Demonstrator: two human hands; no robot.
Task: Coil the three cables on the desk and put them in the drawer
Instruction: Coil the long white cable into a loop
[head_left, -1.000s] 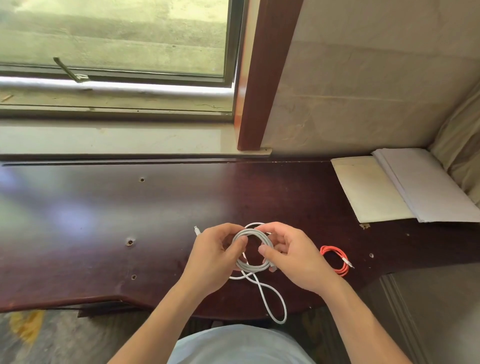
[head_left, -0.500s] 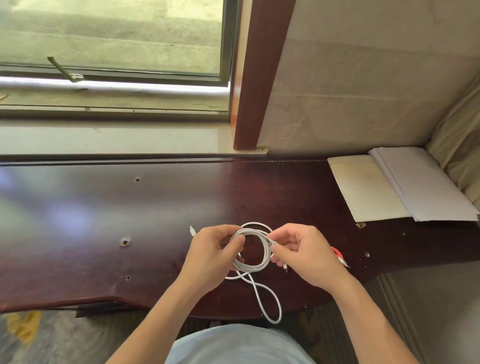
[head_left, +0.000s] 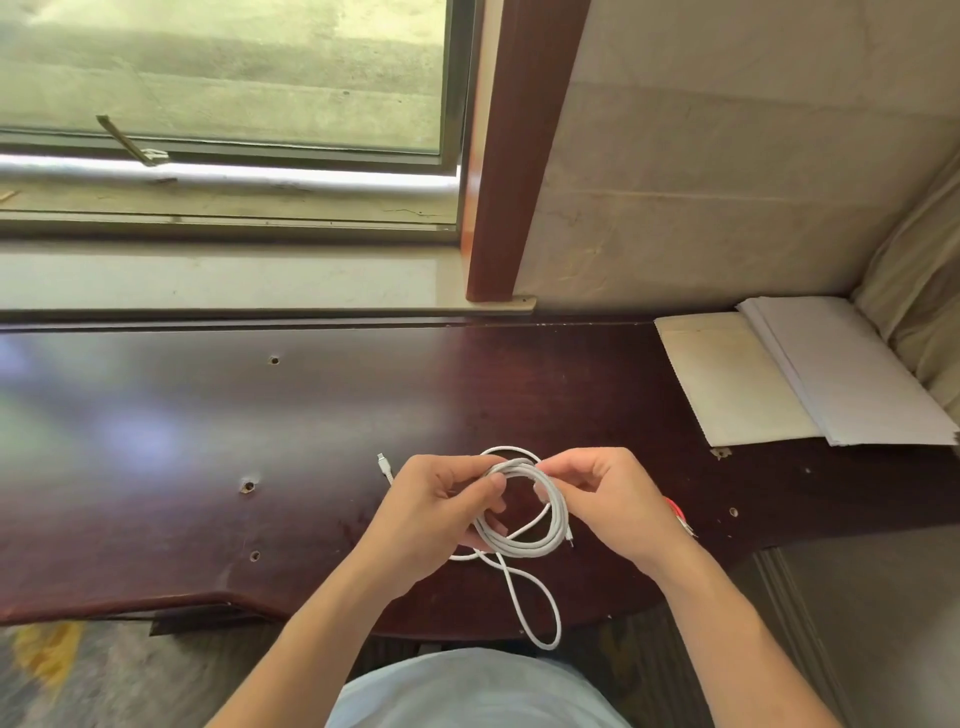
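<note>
The right hand (head_left: 613, 499) has moved up to the top of the white cable (head_left: 524, 506) ring and now pinches it there. The ring has grown wider. The hand now hides nearly all of the red cable (head_left: 678, 512) behind it.

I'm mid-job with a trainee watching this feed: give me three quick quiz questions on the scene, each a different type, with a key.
1. True or false: both hands grip the white cable coil.
2. Multiple choice: where does the coil's loose loop hang? A) over the windowsill B) past the desk's near edge, toward the person C) on the papers
3. Fill in: beside the right hand, partly hidden, lies a ___ cable.

Key
1. True: the left hand holds the coil's left side, the right hand pinches its top.
2. B
3. Red
</note>
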